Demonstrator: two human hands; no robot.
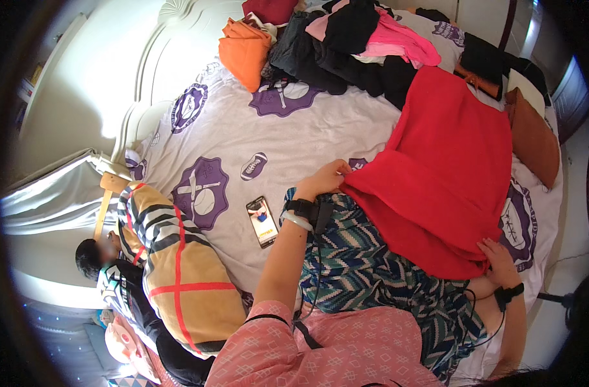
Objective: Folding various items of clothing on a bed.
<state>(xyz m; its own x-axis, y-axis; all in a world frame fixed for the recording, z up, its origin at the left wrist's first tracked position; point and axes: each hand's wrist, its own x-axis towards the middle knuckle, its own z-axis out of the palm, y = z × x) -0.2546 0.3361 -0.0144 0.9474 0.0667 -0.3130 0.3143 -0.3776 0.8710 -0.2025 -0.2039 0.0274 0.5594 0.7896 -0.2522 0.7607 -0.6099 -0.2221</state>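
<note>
A large red cloth garment lies spread over the bed and across my lap, with a folded-over layer at its near part. My left hand pinches its left corner between thumb and fingers. At the lower right edge of the red cloth rests my right hand, fingers on the fabric; whether they grip it is unclear. Both wrists wear black straps. Left of my left forearm, a smartphone with a lit screen lies on the patterned bedsheet.
Piled clothes, including an orange one, a pink one and dark ones, lie at the far side. A brown garment is at right. At left are a checked blanket and another person beside it.
</note>
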